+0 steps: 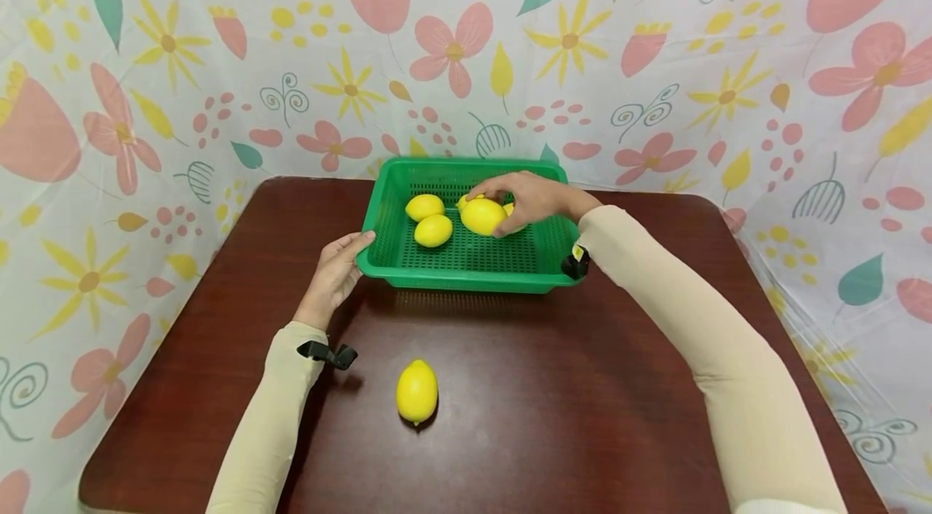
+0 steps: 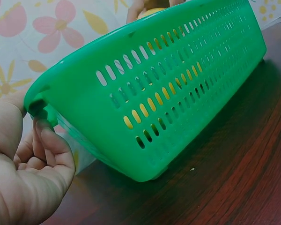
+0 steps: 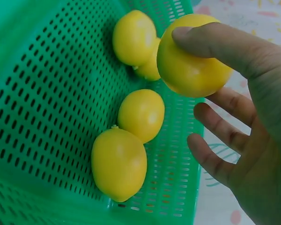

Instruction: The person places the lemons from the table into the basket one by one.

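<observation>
A green plastic basket (image 1: 466,281) with slotted walls stands on the table. My left hand (image 1: 335,275) grips its left rim, thumb on top and fingers curled underneath, as the left wrist view shows. Over the basket, my right hand (image 1: 537,197) holds a yellow lemon (image 1: 483,217) between thumb and fingers, the other fingers spread. Several lemons lie inside: a pair (image 3: 119,164) touching each other on the left, and two more (image 3: 134,37) partly hidden behind the held one in the head view. Outside, one lemon (image 1: 417,392) rests on the table in front of the basket.
The dark brown wooden table (image 1: 582,384) has its back edge against a flower-patterned cloth (image 1: 455,53), which also hangs along both sides. A black camera mount (image 1: 328,354) is strapped to the left wrist, another (image 1: 575,263) to the right, near the basket's front right corner.
</observation>
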A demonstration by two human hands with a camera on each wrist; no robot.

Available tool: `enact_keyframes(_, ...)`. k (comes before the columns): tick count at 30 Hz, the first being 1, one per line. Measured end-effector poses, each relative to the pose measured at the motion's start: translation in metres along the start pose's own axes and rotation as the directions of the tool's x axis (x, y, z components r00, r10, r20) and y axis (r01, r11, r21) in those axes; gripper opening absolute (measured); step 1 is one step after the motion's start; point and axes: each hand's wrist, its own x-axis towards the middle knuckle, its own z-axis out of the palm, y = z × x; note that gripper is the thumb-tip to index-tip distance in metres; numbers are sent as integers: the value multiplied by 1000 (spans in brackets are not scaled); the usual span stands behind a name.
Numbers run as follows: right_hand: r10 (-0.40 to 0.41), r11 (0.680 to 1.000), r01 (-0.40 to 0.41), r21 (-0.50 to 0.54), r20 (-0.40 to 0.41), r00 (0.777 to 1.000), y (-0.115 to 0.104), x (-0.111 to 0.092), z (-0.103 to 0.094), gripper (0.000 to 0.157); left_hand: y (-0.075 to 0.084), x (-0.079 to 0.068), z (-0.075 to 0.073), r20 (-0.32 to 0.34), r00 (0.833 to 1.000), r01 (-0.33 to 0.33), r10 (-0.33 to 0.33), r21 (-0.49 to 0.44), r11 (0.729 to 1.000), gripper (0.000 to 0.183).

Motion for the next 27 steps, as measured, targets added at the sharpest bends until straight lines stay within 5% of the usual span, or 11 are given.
enact_keyframes(18, 102, 994, -99, -44, 87, 991, 34, 42, 16, 73, 0, 2, 2, -27, 1000, 9, -9, 15, 1000, 35)
enact_keyframes(27, 141, 990, -137, -45, 112, 984, 36, 46, 23, 72, -1, 2, 1, -33, 999, 10, -9, 15, 1000, 24)
